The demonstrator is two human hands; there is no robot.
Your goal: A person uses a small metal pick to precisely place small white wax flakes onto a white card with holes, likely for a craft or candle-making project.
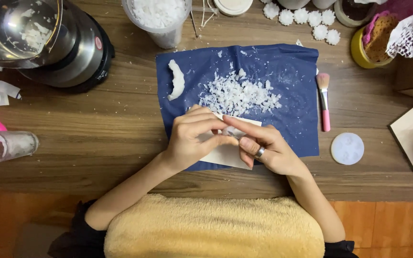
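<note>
My left hand (192,138) and my right hand (264,145) meet over a pale card (225,155) on a dark blue sheet (292,71). Together the fingertips pinch a small white lump (233,131) between them. My right hand wears a ring. Just beyond the hands lies a pile of white flakes (239,93). A curved white moulded piece (177,80) rests at the sheet's left side.
A metal pot on a black base (48,43) stands at far left. A clear cup of white flakes (161,16) is at the top, a pink brush (324,102) and white round disc (347,148) at right, a tipped glass (5,145) at left, white flower shapes (307,19).
</note>
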